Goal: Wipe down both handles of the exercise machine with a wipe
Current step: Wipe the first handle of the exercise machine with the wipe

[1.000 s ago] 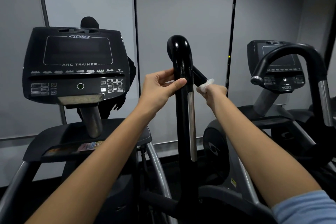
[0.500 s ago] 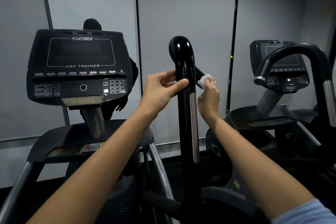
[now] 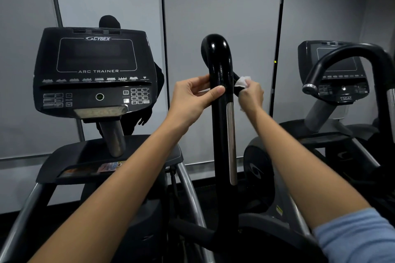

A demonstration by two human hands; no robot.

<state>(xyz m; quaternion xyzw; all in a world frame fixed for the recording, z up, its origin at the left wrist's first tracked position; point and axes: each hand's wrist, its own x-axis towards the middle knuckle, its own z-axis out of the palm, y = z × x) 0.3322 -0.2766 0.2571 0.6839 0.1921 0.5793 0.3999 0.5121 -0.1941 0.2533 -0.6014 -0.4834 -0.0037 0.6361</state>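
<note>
Both hands at the top of a glossy black handle, a white wipe in the right.

The handle (image 3: pixel 221 113) rises upright at centre. At its 9 o'clock the left hand (image 3: pixel 192 98) holds it loosely, thumb across the front, fingers curled behind. At 3 o'clock the right hand (image 3: pixel 251 96) is closed around the crumpled wipe (image 3: pixel 242 81), pressed to a short side bar. Farther back, at 10 o'clock, stands the Cybex console (image 3: pixel 94 70).

handle (image 3: pixel 221 126): glossy black (metal strip) | wipe (image 3: pixel 242 81): white, crumpled
</note>
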